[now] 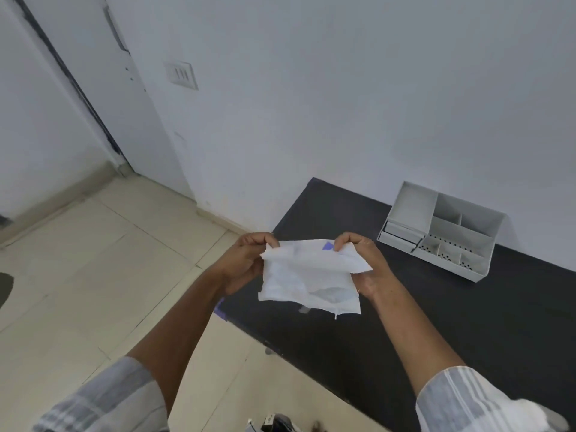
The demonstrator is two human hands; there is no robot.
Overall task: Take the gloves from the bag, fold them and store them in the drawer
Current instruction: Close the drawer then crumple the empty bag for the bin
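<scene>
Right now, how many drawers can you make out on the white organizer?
2, both slightly pulled out at the organizer's left front: upper drawer, lower drawer stacked directly beneath it. Others may be hidden from this angle.

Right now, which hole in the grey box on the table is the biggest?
The tall section at the far left end of the grey box. It spans the whole depth undivided, while the others are split into smaller pockets. It sits above the little drawers.
</scene>
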